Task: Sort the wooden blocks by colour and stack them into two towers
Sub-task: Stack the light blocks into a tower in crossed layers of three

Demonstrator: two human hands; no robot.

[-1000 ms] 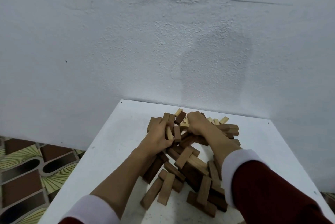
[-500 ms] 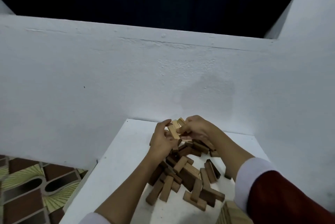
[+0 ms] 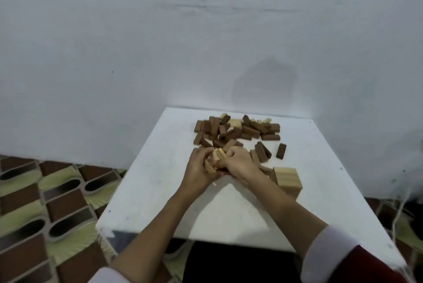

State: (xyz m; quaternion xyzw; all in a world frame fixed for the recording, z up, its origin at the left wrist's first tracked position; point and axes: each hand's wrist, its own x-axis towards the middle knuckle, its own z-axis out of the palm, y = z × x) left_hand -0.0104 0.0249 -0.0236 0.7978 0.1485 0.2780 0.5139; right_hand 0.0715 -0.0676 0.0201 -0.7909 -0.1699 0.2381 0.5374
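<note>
Writing or brand marks: none legible on any block or on the white table (image 3: 146, 191). Table's far edge sits against the white wall (image 3: 114, 53); near edge runs just ahead of the forearms, w/ patterned tile floor (image 3: 45, 202) showing to the left. Bare tabletop lies left of the hands and btwn the wrists. Left hand (image 3: 198, 171) and right hand (image 3: 238, 164) meet mid-table, fingers of both curled around a small bundle of light blocks (image 3: 216, 160) held btwn them. Dark block pile (image 3: 231, 131) is spread near the far edge, just beyond the hands, a few pale ones mixed in. Light block stack (image 3: 287, 178) stands just right of the right wrist.
</note>
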